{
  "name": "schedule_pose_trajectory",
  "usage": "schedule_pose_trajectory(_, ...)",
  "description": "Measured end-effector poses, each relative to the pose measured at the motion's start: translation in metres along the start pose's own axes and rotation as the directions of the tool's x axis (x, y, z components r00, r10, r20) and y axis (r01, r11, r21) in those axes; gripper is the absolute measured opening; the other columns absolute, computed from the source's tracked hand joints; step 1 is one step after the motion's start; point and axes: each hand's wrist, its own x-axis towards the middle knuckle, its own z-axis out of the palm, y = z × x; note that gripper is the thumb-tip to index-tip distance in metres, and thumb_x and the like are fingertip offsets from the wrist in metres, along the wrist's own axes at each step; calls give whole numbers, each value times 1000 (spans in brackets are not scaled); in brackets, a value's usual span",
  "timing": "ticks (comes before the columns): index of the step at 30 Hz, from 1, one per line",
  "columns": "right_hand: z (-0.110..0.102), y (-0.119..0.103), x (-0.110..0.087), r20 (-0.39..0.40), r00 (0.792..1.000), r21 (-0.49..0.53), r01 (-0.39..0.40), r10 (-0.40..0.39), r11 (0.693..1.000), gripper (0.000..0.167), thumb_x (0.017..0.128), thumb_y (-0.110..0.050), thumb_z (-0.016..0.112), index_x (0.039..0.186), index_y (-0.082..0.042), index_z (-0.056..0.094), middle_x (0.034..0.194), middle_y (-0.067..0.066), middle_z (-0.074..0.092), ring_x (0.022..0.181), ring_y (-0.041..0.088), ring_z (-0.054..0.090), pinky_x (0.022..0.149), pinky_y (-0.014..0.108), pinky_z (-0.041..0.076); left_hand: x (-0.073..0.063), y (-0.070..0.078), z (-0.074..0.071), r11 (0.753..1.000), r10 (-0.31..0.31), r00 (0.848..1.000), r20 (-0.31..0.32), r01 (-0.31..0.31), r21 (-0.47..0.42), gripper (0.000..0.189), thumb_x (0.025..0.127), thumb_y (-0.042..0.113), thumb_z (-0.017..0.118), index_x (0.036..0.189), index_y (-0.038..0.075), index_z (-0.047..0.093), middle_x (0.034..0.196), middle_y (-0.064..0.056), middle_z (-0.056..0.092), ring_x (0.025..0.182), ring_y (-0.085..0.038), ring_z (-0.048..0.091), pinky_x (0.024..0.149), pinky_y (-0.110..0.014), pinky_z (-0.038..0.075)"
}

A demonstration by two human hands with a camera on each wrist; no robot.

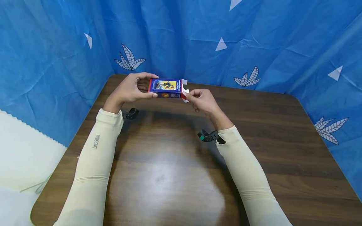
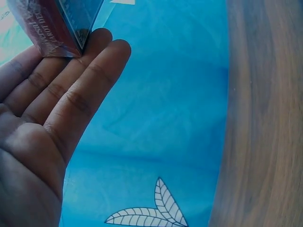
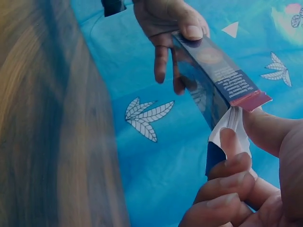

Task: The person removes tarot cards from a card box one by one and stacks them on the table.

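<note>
A blue tarot card box [image 1: 166, 85] with a yellow picture panel is held up over the far part of the table. My left hand [image 1: 132, 88] grips its left end, thumb along the near side and fingers at the far edge. At the right end the box is open, its white inner flaps sticking out. My right hand [image 1: 204, 101] pinches the red-edged end flap [image 3: 251, 100] there, thumb against it. In the right wrist view, the index fingertip lies at the opening, beside pale layered edges inside. The left wrist view shows the box's red end [image 2: 45, 28] against the left fingers.
Below the hands spreads a dark brown wooden table [image 1: 158, 175] with rounded corners. A blue curtain [image 1: 181, 37] with white leaf and triangle prints hangs behind it and along its sides. A white cloth [image 1: 25, 150] shows at the left. Black bands sit on both wrists.
</note>
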Motion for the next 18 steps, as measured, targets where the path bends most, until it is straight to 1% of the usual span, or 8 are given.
schedule_pose_trajectory(2, 0, -2, 1, 8, 1000, 17, -26, 26, 1000, 21, 97, -22, 61, 100, -2, 67, 98, 14, 62, 54, 15, 43, 47, 25, 39, 1, 1, 1, 1000, -3, 1000, 8, 3, -1, 63, 78, 30, 85, 133, 14, 59, 119, -8, 65, 100, -20, 64, 84, -19, 57)
schedule_pose_trajectory(6, 0, -3, 1, 19, 998, 32, -57, 56, 998, 20, 97, -21, 60, 98, -2, 67, 94, 13, 61, 55, 15, 43, 47, 25, 36, 2, 0, 3, 1000, -15, 1000, 23, 15, 9, 65, 77, 33, 85, 134, 15, 59, 120, -8, 65, 101, -20, 64, 85, -22, 57)
schedule_pose_trajectory(9, 0, -2, 2, 28, 997, 36, -71, 70, 997, 21, 97, -21, 60, 98, -1, 67, 93, 11, 61, 55, 15, 43, 48, 24, 36, 2, 0, 2, 999, -25, 999, 21, 24, 28, 65, 76, 35, 85, 134, 17, 59, 120, -7, 65, 101, -20, 64, 87, -24, 58)
schedule_pose_trajectory(14, -3, -2, -1, 16, 995, 39, -96, 96, 995, 24, 97, -25, 60, 102, -3, 68, 99, 12, 62, 56, 15, 44, 50, 24, 37, 1, 1, 1, 998, -31, 999, 19, 30, 55, 66, 77, 37, 85, 134, 18, 59, 122, -7, 64, 103, -20, 64, 88, -27, 58)
schedule_pose_trajectory(16, -4, -3, -2, 10, 995, 40, -102, 102, 994, 26, 97, -26, 60, 103, -3, 68, 100, 11, 62, 55, 15, 44, 50, 25, 36, 1, 1, 2, 998, -30, 999, 21, 29, 57, 66, 76, 37, 85, 134, 18, 59, 123, -7, 64, 103, -20, 64, 88, -28, 58)
schedule_pose_trajectory(18, -6, -3, -3, 12, 994, 40, -105, 104, 994, 26, 97, -25, 59, 104, -2, 69, 96, 11, 62, 55, 15, 44, 50, 25, 36, 1, 3, 2, 998, -28, 999, 23, 26, 59, 66, 76, 37, 85, 134, 18, 59, 123, -7, 64, 103, -21, 64, 89, -29, 58)
